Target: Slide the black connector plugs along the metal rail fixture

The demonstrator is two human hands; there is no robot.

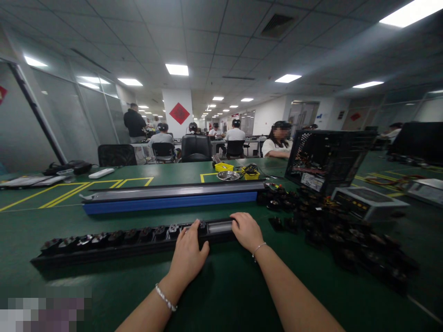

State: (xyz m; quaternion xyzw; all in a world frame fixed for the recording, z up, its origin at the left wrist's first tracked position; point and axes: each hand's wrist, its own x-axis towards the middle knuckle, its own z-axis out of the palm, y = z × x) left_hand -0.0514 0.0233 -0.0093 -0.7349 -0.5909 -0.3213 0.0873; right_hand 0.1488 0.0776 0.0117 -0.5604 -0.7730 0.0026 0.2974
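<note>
A long black power strip (114,242) with a row of black sockets lies across the green table (221,295) in front of me. My left hand (188,256) rests on its near edge, with the thumb and fingers on the sockets near the right end. My right hand (246,230) grips the strip's right end, beside a bare silver section (219,227). A pile of loose black socket parts (328,221) lies to the right of my right hand.
Behind the strip lies a long blue and grey rail (169,197). An open computer case (328,159) and a power supply box (368,203) stand at the right. Yellow trays and a metal dish (228,175) sit further back. Several people sit at far tables.
</note>
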